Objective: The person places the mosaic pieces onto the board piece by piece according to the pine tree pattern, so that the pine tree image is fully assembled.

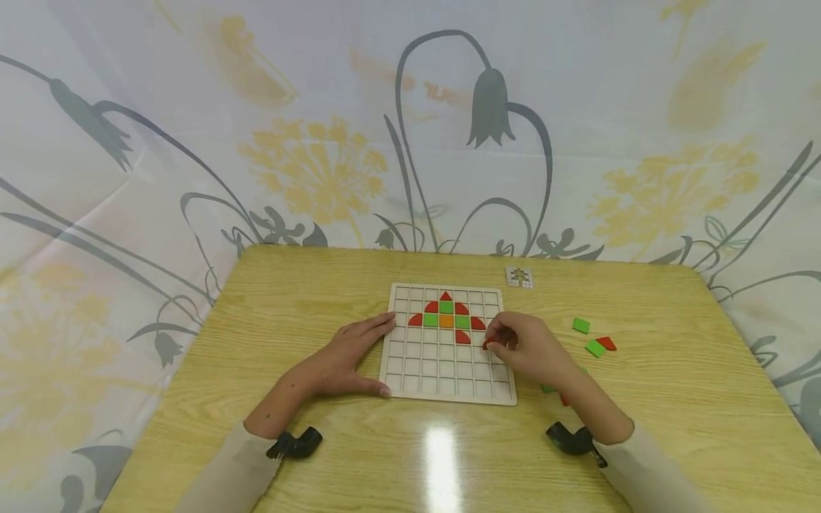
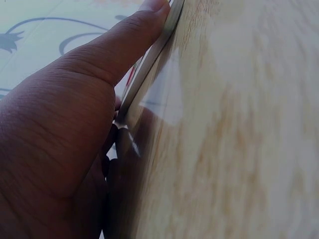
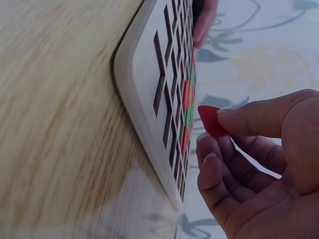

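A pale wooden grid board (image 1: 410, 367) lies on the table, with red, green and orange tiles set in its upper squares. Red quarter-round tiles flank green squares, and an orange square (image 1: 447, 321) sits mid-row under a red triangle (image 1: 445, 296) at the top. My left hand (image 1: 340, 360) rests at the board's left side, thumb and fingers spread straight along its edge. Over the board's right part, my right hand (image 1: 529, 345) pinches a red tile (image 3: 213, 121) with a curved side between thumb and fingertips. In the right wrist view that tile is held above the grid.
Right of the board lie loose green tiles (image 1: 581, 325) and a red tile (image 1: 606, 344); several more are partly hidden under my right forearm. A small patterned card (image 1: 519, 276) lies behind the board's far right corner. A flower-printed cloth (image 1: 308, 107) hangs behind the table.
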`<state>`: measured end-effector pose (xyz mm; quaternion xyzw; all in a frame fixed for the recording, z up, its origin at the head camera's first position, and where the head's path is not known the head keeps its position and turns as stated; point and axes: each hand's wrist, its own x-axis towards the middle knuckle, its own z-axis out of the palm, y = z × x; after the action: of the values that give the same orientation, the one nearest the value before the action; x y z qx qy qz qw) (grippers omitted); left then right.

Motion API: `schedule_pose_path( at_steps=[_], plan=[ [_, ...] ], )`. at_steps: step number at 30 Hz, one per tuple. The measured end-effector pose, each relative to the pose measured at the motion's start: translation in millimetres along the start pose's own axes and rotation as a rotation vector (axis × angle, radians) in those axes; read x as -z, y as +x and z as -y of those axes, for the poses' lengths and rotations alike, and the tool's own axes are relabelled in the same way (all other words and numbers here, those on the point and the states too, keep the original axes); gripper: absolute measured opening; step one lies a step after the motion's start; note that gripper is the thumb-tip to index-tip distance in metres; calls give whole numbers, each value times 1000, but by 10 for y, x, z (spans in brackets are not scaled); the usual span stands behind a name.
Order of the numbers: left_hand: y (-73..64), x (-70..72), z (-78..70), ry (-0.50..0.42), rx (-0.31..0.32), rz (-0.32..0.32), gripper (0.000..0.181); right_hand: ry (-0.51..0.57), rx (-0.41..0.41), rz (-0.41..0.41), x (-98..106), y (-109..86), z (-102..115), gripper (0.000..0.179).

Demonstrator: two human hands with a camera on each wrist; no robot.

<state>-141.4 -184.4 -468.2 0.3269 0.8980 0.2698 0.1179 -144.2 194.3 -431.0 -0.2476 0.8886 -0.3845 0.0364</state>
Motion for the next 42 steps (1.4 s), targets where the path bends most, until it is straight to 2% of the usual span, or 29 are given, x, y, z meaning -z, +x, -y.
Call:
schedule_pose_path(
  at_steps=[9,16,23,35,42],
  plan=[
    [-1,10,6,-5,-7,-1,118,17,2,22,-134,198,94,9],
    [-3,21,0,-3,-28,-14,118,-36,-14,27,-240,360,148,8],
    [7,18,7,-2,-34,-15,117,-9,1,49,-339,502,206,7],
    [-6,15,-2,-11,-32,-13,117,13,7,73,-522,650,266,2],
    [-9,8,-4,-10,-40,-21,116,-1,-24,72,-579,680,282,4]
  ],
)
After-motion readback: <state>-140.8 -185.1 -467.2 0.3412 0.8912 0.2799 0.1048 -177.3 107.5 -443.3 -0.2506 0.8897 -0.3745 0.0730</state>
